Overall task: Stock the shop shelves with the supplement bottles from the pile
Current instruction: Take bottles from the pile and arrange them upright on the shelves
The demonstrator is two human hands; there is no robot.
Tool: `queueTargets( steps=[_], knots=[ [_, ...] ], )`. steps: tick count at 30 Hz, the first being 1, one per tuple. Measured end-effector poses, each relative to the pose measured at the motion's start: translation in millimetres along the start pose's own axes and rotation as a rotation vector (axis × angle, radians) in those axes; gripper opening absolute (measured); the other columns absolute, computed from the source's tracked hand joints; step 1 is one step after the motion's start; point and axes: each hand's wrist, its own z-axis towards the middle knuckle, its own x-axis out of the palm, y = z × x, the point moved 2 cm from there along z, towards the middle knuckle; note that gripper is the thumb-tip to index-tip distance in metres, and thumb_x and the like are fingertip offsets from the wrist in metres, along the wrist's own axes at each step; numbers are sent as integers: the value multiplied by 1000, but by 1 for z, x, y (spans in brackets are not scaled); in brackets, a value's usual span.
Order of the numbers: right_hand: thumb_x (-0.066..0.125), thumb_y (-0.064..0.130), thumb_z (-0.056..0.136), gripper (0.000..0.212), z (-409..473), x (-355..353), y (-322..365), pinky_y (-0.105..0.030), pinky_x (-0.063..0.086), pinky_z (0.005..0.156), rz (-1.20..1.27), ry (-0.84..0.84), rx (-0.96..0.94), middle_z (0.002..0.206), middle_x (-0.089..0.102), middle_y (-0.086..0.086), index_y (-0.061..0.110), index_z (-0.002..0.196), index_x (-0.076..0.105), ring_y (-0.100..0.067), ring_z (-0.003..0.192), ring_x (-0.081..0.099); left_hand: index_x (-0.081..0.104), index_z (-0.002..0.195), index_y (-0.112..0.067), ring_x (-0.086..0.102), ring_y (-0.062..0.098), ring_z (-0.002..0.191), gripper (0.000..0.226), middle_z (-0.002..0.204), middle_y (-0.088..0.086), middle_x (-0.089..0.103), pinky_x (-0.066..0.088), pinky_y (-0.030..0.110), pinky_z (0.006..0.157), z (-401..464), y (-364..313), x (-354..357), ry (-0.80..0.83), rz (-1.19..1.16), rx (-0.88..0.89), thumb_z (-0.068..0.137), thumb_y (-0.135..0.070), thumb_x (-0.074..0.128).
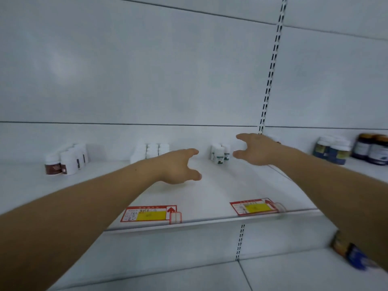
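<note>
Both my arms reach over a white shop shelf (210, 198). My left hand (178, 166) hovers above the shelf with thumb and fingers spread, holding nothing. My right hand (256, 149) is also spread and empty, just right of a small cluster of white bottles with green labels (219, 155). Behind my left hand stands a group of plain white bottles (152, 151). At the far left are white bottles with brown labels (65, 160). The pile of bottles is out of view.
Dark and blue-labelled jars (352, 151) stand on the neighbouring shelf at the right. Two red and yellow price tags (150, 214) (255, 206) lie at the shelf's front edge. A slotted upright (270, 70) divides the back panels. A colourful pack (348, 252) lies on the lower shelf.
</note>
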Motion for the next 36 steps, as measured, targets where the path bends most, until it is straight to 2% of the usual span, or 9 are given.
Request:
queueTargets(
  steps=[6, 11, 14, 17, 20, 26, 29, 36],
  knots=[
    [50, 43, 96, 71, 12, 12, -24, -32, 23, 112, 16, 44, -59, 157, 22, -7, 16, 152, 17, -24, 143, 23, 11, 151, -27, 32, 21, 138, 80, 155, -1, 23, 28, 27, 105, 29, -18, 23, 7, -44, -110, 88, -45, 59],
    [52, 40, 95, 62, 47, 21, -32, -38, 35, 106, -34, 61, -192, 147, 37, -11, 14, 147, 28, -29, 132, 39, 7, 151, -23, 39, 24, 133, 85, 151, 5, 32, 33, 29, 102, 67, -35, 35, -89, -108, -211, 88, -36, 62],
    [52, 37, 96, 65, 67, 32, -36, -38, 35, 106, -38, 83, -273, 147, 34, -12, 15, 149, 22, -30, 132, 38, 11, 149, -18, 42, 23, 129, 81, 145, 8, 39, 35, 26, 95, 90, -43, 43, -132, -148, -240, 88, -28, 64],
    [53, 32, 94, 59, 82, 44, -40, -40, 39, 103, -13, 75, -328, 139, 40, -15, 14, 145, 29, -31, 125, 45, 0, 151, -21, 38, 23, 134, 94, 150, 6, 34, 33, 27, 102, 107, -45, 51, -166, -165, -271, 85, -31, 66],
    [53, 29, 94, 55, 91, 53, -43, -39, 41, 100, 14, 59, -349, 133, 45, -15, 14, 142, 31, -32, 120, 48, 0, 151, -23, 39, 22, 134, 96, 151, 6, 33, 32, 28, 105, 118, -44, 57, -189, -166, -289, 84, -31, 68],
    [52, 18, 94, 42, 104, 59, -44, -36, 41, 87, 38, -30, -386, 123, 54, -17, 12, 133, 38, -32, 110, 52, 16, 151, -22, 46, 21, 126, 80, 144, 3, 45, 34, 27, 105, 131, -40, 58, -230, -135, -255, 86, -23, 64],
    [51, 13, 93, 38, 106, 60, -43, -36, 40, 84, 54, -57, -395, 119, 55, -17, 11, 130, 39, -32, 107, 52, 24, 147, -21, 50, 22, 121, 70, 138, 3, 50, 36, 25, 99, 133, -38, 55, -262, -83, -239, 88, -20, 61],
    [51, 12, 93, 38, 111, 63, -36, -32, 37, 80, 104, -74, -398, 119, 55, -16, 12, 130, 40, -32, 107, 51, 36, 139, -14, 53, 25, 116, 53, 132, 8, 55, 40, 31, 98, 129, -35, 53, -281, -59, -220, 91, -15, 57]
  ],
)
